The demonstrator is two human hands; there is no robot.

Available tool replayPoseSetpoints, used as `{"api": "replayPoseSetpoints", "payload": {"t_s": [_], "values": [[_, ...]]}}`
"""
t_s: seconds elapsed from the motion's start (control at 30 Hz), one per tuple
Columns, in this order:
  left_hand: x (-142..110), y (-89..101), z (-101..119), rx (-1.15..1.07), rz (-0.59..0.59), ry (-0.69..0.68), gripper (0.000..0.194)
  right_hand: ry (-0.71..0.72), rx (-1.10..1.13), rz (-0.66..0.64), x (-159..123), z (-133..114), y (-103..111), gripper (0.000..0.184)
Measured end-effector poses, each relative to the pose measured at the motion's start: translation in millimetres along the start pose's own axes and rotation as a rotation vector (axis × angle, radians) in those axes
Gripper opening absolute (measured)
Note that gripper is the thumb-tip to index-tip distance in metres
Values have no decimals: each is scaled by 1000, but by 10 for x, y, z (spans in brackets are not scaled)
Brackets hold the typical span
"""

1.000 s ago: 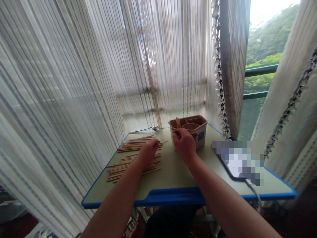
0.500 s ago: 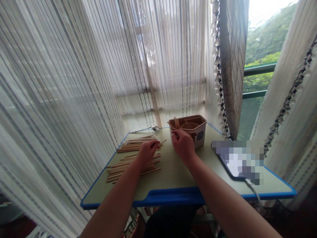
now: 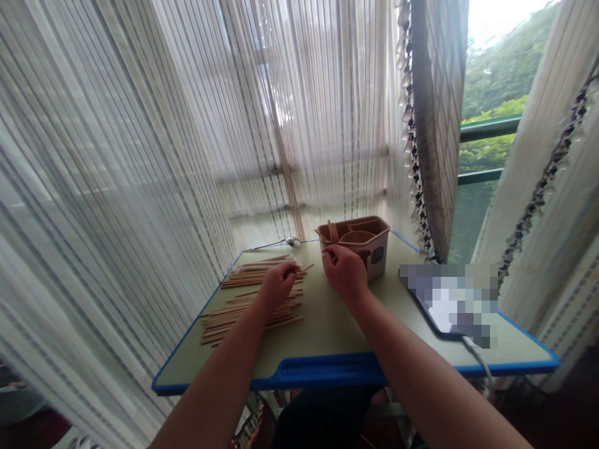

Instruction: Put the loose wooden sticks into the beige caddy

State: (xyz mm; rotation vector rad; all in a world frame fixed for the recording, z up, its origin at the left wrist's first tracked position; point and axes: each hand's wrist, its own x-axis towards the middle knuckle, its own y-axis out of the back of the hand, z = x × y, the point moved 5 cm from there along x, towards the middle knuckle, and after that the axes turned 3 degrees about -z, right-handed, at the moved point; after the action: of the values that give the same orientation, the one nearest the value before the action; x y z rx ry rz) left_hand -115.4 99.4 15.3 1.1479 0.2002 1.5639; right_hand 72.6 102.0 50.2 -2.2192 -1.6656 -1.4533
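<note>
Thin wooden chopsticks (image 3: 241,321) lie side by side in two loose groups on the left half of the table. Over the farther group is my left hand (image 3: 279,284), its fingers closed on a chopstick (image 3: 307,269) whose end sticks out to the right. A brown and pale utensil holder (image 3: 380,259) with compartments stands at the back, and several chopsticks (image 3: 332,232) rise from its left compartment. My right hand (image 3: 347,272) is at the holder's front left corner with fingers curled together; what they pinch, if anything, is hidden.
A metal spoon or ladle (image 3: 291,241) lies along the table's back edge. On the right rests a tablet-like device (image 3: 440,305), partly blurred out, with a white cable (image 3: 477,358). The table has a blue rim (image 3: 327,369). Sheer striped curtains (image 3: 140,156) hang close behind.
Both hands have barely moved; my left hand and the chopstick end shift very slightly left. The chopstick groups and the holder look the same.
</note>
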Motion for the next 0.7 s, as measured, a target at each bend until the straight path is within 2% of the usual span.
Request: {"api": "replayPoseSetpoints", "payload": {"t_s": [0.13, 0.5, 0.7], "values": [[4, -8, -34, 24, 9, 19, 19, -1, 7, 2, -2, 1, 2, 23], [13, -36, -35, 24, -32, -64, 21, 12, 13, -1, -5, -13, 3, 23], [18, -37, -58, 25, -16, -75, 21, 21, 13, -5, -8, -6, -11, 23]]}}
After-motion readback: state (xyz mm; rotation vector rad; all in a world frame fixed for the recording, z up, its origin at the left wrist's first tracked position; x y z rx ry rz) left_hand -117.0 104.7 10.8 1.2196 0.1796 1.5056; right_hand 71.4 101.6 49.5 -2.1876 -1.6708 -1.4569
